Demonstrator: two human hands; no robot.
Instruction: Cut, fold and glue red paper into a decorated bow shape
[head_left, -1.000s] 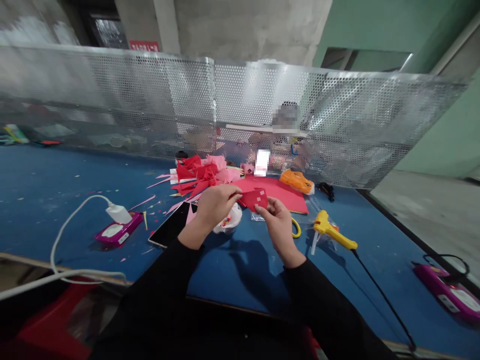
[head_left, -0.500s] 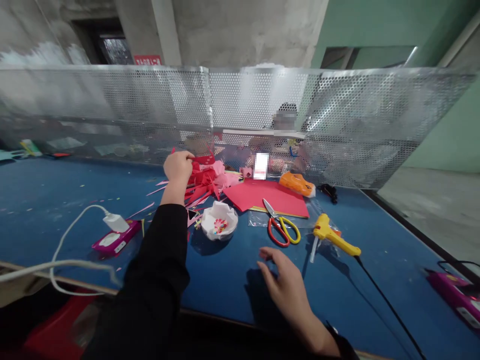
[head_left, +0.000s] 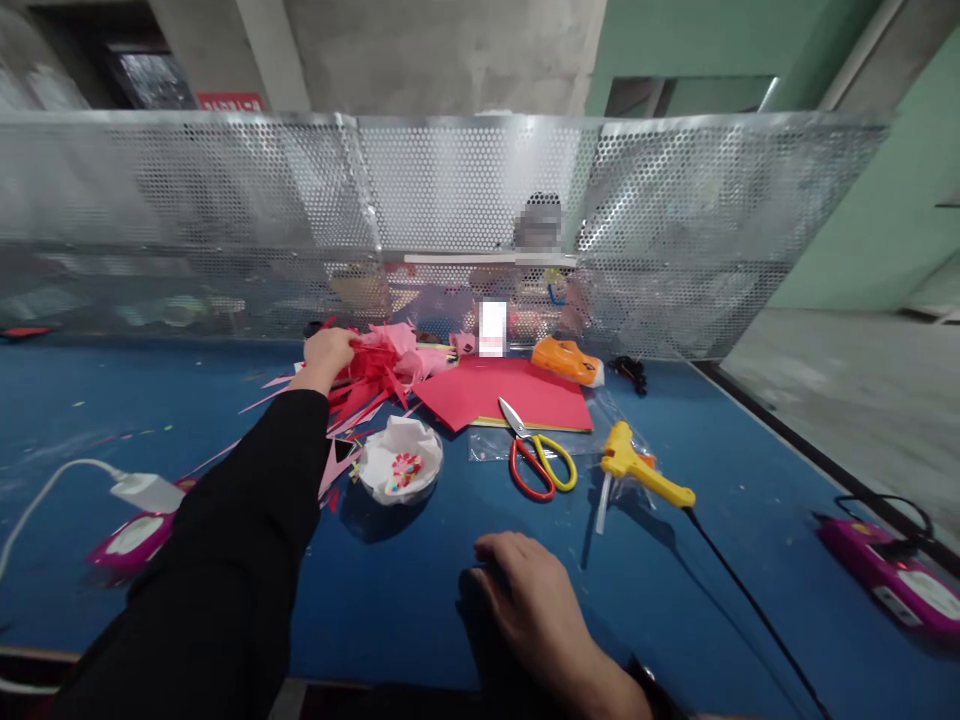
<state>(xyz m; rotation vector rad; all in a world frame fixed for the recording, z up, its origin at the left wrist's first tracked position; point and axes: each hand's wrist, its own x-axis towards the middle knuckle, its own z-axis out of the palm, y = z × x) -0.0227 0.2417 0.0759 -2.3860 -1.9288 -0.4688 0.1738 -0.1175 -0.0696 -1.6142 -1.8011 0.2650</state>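
At the heap of red and pink paper scraps (head_left: 379, 372), my left hand (head_left: 328, 358) reaches out with its fingers closed over the heap's left side. Red paper shows right at its fingertips, which are partly hidden. My right hand (head_left: 529, 595) hangs loosely bent, palm down, low over the near part of the table, with nothing in it. Between the hands stands a bowl (head_left: 431, 478) lined with white tissue, holding small red and coloured pieces. Scissors (head_left: 531, 455) with one red and one yellow handle lie beyond my right hand, their blades on red paper sheets (head_left: 495, 385).
A yellow glue gun (head_left: 637, 465) with a black cord lies right of the scissors. Behind it is an orange packet (head_left: 568, 362). Purple power strips (head_left: 892, 570) lie at both sides. A perforated metal screen (head_left: 465, 190) borders the blue table (head_left: 405, 600) at the back.
The view has swung to the right. My left hand has come down onto the scraps, where it earlier held a red piece above them. My right hand's spread fingers have drawn together.
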